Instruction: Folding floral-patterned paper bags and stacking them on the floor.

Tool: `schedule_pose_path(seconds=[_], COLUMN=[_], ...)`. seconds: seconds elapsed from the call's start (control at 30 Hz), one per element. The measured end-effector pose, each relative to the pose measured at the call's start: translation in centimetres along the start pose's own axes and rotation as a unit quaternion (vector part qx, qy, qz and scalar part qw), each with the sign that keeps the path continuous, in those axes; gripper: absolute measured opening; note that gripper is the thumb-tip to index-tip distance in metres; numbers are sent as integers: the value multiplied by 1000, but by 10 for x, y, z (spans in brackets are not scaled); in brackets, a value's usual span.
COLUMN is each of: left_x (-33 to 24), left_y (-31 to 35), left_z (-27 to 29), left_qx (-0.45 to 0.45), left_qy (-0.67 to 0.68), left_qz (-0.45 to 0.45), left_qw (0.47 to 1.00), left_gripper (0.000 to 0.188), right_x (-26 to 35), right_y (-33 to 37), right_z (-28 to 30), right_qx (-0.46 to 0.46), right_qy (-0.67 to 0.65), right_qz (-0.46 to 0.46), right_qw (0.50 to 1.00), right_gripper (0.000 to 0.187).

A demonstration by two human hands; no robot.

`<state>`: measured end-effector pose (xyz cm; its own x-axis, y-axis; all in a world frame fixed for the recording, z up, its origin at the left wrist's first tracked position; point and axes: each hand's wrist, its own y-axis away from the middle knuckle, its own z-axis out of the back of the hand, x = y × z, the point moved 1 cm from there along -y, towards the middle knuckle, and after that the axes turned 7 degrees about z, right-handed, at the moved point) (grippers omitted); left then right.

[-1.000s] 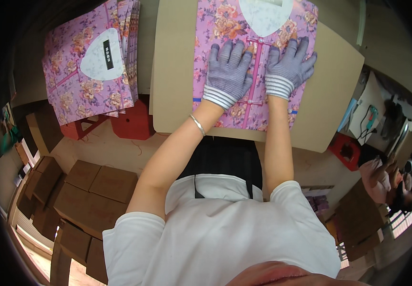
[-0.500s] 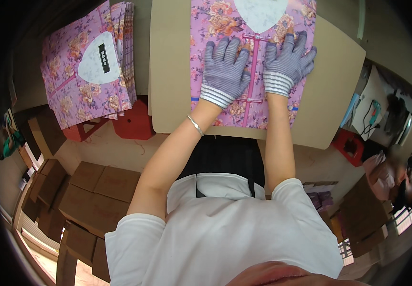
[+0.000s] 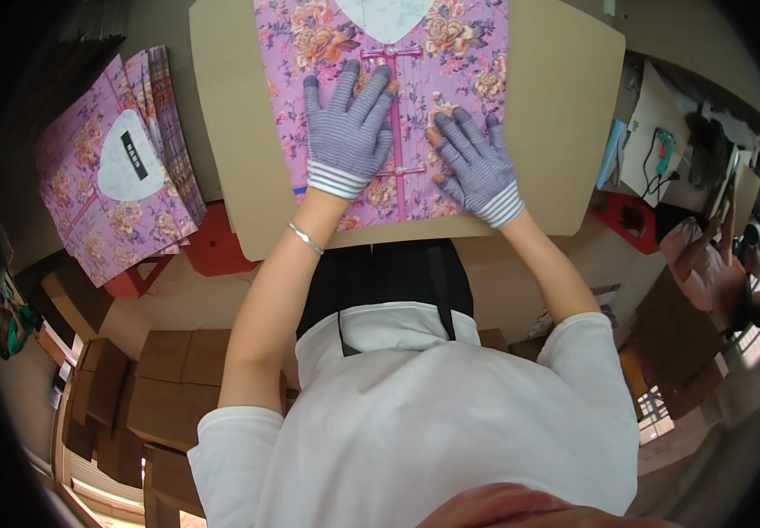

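A pink-purple floral garment lies flat in front of me, with magenta piping and knot fastenings down its middle and a pale neck part at the far end. My left hand, in a grey-purple striped knit glove, rests palm down on it left of the piping. Its fingers are spread and point away from me. My right hand, gloved alike, lies at the garment's near right part, fingers apart and pointing up and left. Neither hand grips anything. Beneath the garment is a large tan board.
To the left is a stack of matching floral garments. Red stools show below the table edge. Cardboard boxes are piled at lower left. On the right, a green-handled tool lies on a pale surface, with another person beyond.
My right hand has slid nearer to me along the garment's right side and turned inward. My left hand stays about where it was on the cloth. The whole view has shifted.
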<state>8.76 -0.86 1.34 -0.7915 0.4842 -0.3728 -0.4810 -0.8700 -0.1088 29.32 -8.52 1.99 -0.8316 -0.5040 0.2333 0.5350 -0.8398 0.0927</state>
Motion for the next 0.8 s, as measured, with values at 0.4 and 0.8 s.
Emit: schedule_pose_path(seconds=[0.4, 0.8], left_x=[-4, -7], left_y=[-2, -1], left_z=[-6, -6], left_qx=[-10, -41], left_qy=[12, -9], left_qz=[26, -16], left_qw=[1000, 999], left_gripper=[49, 48], right_x=[-196, 10], right_y=[-210, 24], right_z=[48, -16], right_qx=[-158, -42], right_qy=[157, -142], right_qz=[94, 141], right_qw=[970, 979], right_gripper=[50, 66])
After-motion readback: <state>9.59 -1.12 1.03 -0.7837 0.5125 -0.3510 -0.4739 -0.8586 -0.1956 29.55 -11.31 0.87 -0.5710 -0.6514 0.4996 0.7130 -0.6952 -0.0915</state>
